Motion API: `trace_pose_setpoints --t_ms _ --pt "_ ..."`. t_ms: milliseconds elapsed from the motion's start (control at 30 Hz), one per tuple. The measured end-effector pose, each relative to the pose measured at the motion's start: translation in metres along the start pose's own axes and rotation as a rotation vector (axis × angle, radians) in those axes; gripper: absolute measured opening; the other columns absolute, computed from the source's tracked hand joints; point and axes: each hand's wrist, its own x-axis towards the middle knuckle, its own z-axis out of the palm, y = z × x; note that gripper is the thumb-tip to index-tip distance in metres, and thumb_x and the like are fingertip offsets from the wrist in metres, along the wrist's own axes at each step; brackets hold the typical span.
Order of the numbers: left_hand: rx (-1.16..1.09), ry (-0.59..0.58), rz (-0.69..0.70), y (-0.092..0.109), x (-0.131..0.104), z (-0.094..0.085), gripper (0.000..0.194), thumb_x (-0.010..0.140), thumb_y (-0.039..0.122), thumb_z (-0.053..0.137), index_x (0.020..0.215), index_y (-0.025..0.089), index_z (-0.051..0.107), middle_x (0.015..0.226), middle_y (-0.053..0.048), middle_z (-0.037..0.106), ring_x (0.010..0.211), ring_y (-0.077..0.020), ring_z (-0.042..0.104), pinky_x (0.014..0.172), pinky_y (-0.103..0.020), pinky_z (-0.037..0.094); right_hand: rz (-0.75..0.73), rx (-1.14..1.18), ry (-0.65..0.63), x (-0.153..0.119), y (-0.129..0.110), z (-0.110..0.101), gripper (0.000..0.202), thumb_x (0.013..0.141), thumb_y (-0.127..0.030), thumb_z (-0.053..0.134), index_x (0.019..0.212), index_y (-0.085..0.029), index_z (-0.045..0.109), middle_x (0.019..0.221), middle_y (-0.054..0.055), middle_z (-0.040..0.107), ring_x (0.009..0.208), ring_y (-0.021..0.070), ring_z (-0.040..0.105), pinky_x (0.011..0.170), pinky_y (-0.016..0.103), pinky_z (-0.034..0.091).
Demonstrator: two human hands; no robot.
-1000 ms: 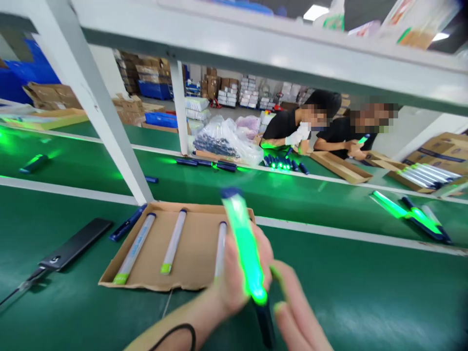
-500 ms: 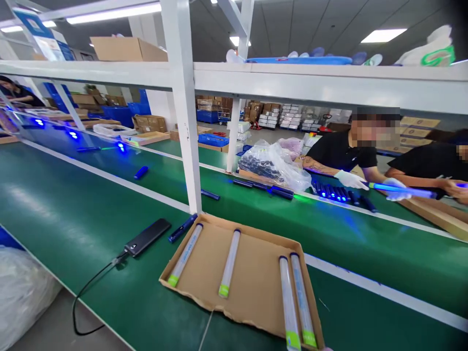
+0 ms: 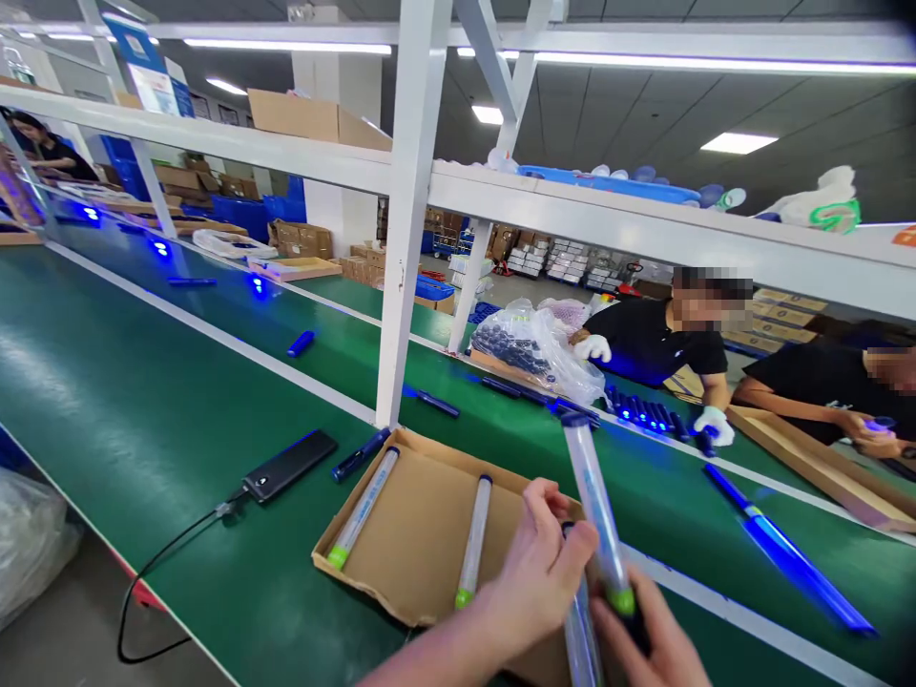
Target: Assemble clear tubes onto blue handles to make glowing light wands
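My right hand (image 3: 648,630) is wrapped round the green lower end of a clear tube (image 3: 595,496) with a dark blue cap, which tilts up above the tray's right side. My left hand (image 3: 540,563) is beside it with fingers curled, close to the cap of a second clear tube (image 3: 581,634); whether it grips that tube I cannot make out. Below my hands is a shallow cardboard tray (image 3: 422,534). In it lie one tube (image 3: 366,506) along the left side and another (image 3: 474,539) near the middle.
A black power bank (image 3: 290,466) with a cable and a dark blue pen-like item (image 3: 360,454) lie left of the tray. A white post (image 3: 406,239) rises behind it. Across the belt, gloved people handle dark tubes; a glowing blue tube (image 3: 794,558) lies at the right.
Both my hands have come into view over the tray's right side, and one tube has been lifted. The glowing tube, held by a person before, now lies on the belt.
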Motion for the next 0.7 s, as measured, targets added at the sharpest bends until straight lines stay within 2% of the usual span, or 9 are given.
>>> trace_pose_setpoints --t_ms 33,100,133,200,267,333,433,600,700 --pt "0.251 -0.057 -0.026 -0.003 0.009 -0.009 0.063 0.102 0.065 0.051 0.143 0.017 0.048 0.135 -0.022 0.057 0.127 -0.0364 0.054 0.112 -0.054 0.042 -0.061 -0.159 0.031 0.028 0.004 -0.013 0.058 0.098 -0.064 0.058 0.144 -0.029 0.055 0.139 0.009 0.071 0.129 0.0348 0.065 0.112 0.046 0.051" --pt "0.759 -0.149 -0.196 -0.013 0.025 -0.026 0.065 0.099 0.046 0.065 0.15 0.011 0.045 0.138 -0.026 0.056 0.131 -0.0415 0.052 0.11 -0.058 0.043 -0.007 -0.297 0.11 0.09 0.016 -0.04 0.056 0.095 -0.053 0.065 0.139 -0.019 0.057 0.135 0.015 0.069 0.127 0.0362 0.064 0.116 0.051 0.047" --pt "0.935 -0.179 -0.31 -0.02 0.03 -0.032 0.07 0.095 0.038 0.07 0.154 0.009 0.043 0.138 -0.028 0.056 0.13 -0.0439 0.053 0.107 -0.059 0.046 0.044 -0.358 0.125 0.12 0.025 -0.052 0.051 0.095 -0.047 0.068 0.135 -0.015 0.061 0.128 0.017 0.071 0.121 0.0357 0.066 0.112 0.053 0.049" --pt "1.081 -0.215 -0.49 -0.034 0.036 -0.04 0.08 0.088 0.023 0.076 0.157 0.007 0.041 0.136 -0.03 0.059 0.127 -0.0459 0.058 0.099 -0.057 0.052 0.154 -0.457 0.122 0.17 0.044 -0.07 0.036 0.099 -0.041 0.071 0.125 -0.015 0.067 0.119 0.012 0.073 0.11 0.0302 0.071 0.103 0.053 0.056" --pt "1.066 -0.248 -0.55 -0.046 0.037 -0.044 0.079 0.082 0.012 0.077 0.153 0.004 0.045 0.131 -0.03 0.062 0.121 -0.0447 0.064 0.095 -0.053 0.056 0.233 -0.531 0.092 0.202 0.06 -0.077 0.028 0.102 -0.038 0.073 0.119 -0.017 0.07 0.117 0.008 0.074 0.102 0.0253 0.073 0.094 0.048 0.06" --pt "1.04 -0.282 -0.561 -0.051 0.036 -0.047 0.069 0.082 0.008 0.071 0.148 0.007 0.05 0.131 -0.026 0.064 0.118 -0.0402 0.068 0.093 -0.048 0.057 0.259 -0.578 0.063 0.221 0.067 -0.071 0.026 0.102 -0.036 0.074 0.12 -0.017 0.071 0.12 0.007 0.073 0.103 0.0244 0.073 0.091 0.045 0.062" --pt "0.987 -0.304 -0.518 -0.049 0.035 -0.056 0.051 0.09 0.015 0.06 0.141 0.014 0.053 0.13 -0.018 0.066 0.115 -0.0334 0.07 0.088 -0.041 0.056 0.175 -0.599 0.029 0.247 0.053 -0.036 0.028 0.103 -0.033 0.073 0.126 -0.018 0.069 0.132 0.01 0.07 0.115 0.0275 0.07 0.099 0.05 0.06" --pt "0.769 -0.246 -0.427 -0.044 0.037 -0.073 0.045 0.098 0.019 0.041 0.143 0.02 0.046 0.127 -0.012 0.066 0.111 -0.0267 0.069 0.082 -0.035 0.05 -0.138 -0.473 -0.171 0.297 -0.008 0.077 0.032 0.103 -0.033 0.073 0.131 -0.02 0.068 0.141 0.01 0.067 0.125 0.0299 0.067 0.106 0.055 0.056" --pt "0.56 -0.21 -0.44 -0.048 0.037 -0.083 0.043 0.102 0.025 0.035 0.144 0.019 0.043 0.111 -0.01 0.068 0.102 -0.0272 0.068 0.084 -0.036 0.048 -0.218 -0.38 -0.266 0.312 -0.038 0.133 0.036 0.102 -0.034 0.074 0.134 -0.02 0.067 0.143 0.011 0.065 0.127 0.031 0.066 0.107 0.056 0.056"
